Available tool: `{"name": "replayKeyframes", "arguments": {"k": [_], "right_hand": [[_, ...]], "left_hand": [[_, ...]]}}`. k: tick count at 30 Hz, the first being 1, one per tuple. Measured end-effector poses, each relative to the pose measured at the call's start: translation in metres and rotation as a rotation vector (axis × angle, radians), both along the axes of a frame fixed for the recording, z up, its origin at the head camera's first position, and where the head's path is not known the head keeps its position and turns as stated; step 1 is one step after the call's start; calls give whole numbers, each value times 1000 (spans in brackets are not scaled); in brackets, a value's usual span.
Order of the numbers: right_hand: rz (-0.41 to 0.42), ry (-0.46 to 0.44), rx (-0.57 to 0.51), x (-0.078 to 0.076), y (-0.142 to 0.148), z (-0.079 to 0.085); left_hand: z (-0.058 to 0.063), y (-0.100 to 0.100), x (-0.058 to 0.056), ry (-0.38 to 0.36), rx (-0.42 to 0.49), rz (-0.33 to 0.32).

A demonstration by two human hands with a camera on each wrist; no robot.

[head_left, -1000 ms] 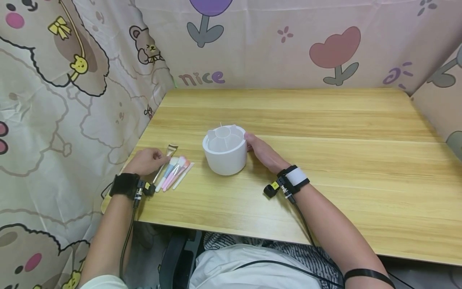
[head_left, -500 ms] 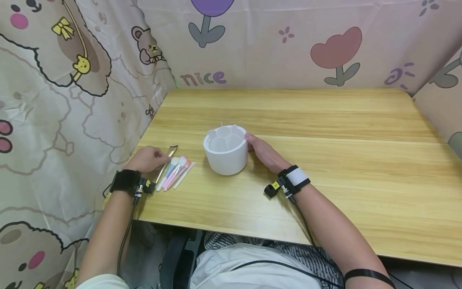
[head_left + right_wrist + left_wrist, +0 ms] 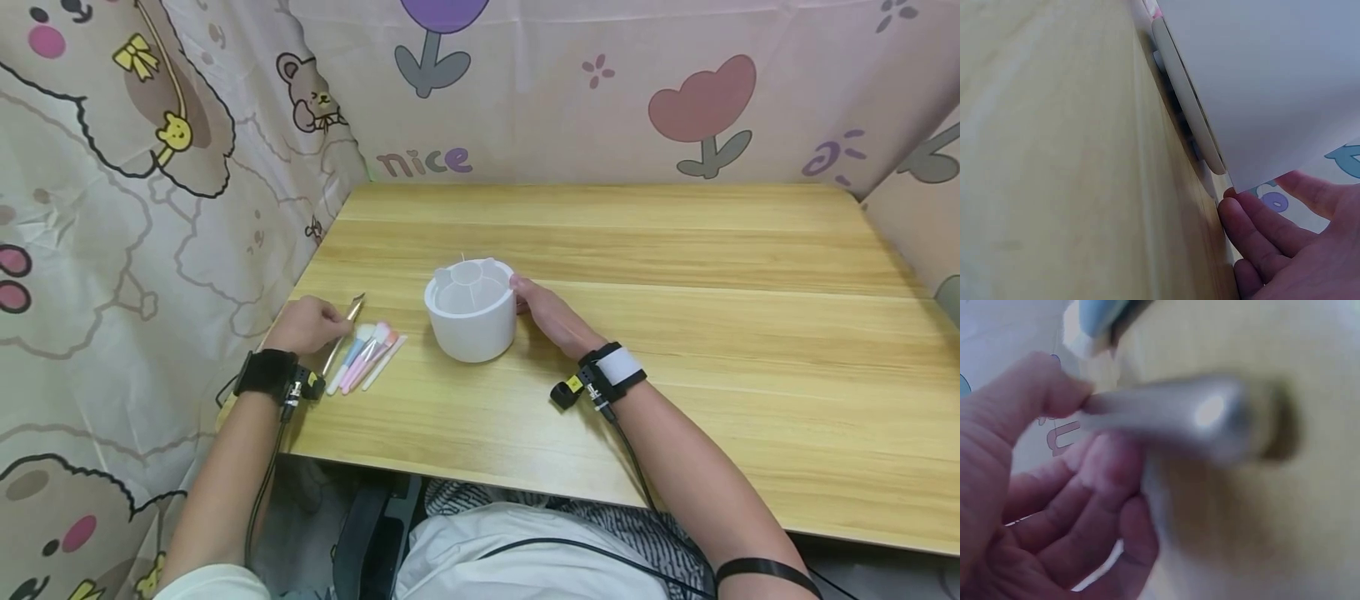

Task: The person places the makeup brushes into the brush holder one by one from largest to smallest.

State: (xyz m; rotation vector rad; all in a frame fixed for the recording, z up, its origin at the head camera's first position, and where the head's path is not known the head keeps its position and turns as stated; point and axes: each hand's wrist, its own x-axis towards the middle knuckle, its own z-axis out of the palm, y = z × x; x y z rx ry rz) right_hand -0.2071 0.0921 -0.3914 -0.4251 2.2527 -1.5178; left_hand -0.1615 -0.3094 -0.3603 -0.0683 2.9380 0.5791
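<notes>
My left hand (image 3: 306,325) pinches a makeup brush (image 3: 354,309) between thumb and index finger at the table's left side. In the left wrist view the blurred brush (image 3: 1166,412) shows a shiny metal ferrule and a dark tip, with a shadow below it on the wood. Beside that hand lie several more makeup brushes (image 3: 367,358) with white, pink and blue parts. My right hand (image 3: 555,315) rests against the right side of a round white holder (image 3: 472,329) with inner dividers. The right wrist view shows the fingertips (image 3: 1235,215) by the holder's lower edge.
The wooden table (image 3: 675,400) extends far to the right of the holder. A patterned curtain (image 3: 555,100) hangs behind the table and along its left side. Cables (image 3: 633,458) run from both wrist cameras, and a dark chair armrest (image 3: 375,533) stands below the table edge.
The pinched brush has turned and its tip has risen slightly, while my left hand has shifted a little away from me. My right hand and the holder stay together in place.
</notes>
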Motion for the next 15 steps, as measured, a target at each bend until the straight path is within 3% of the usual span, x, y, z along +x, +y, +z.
{"name": "replayKeyframes", "arguments": {"k": [10, 15], "right_hand": [[9, 4, -1, 1, 0, 2], [0, 3, 4, 2, 1, 2]], "left_hand": [[6, -2, 2, 87, 63, 69], [11, 3, 2, 148, 60, 65]]}}
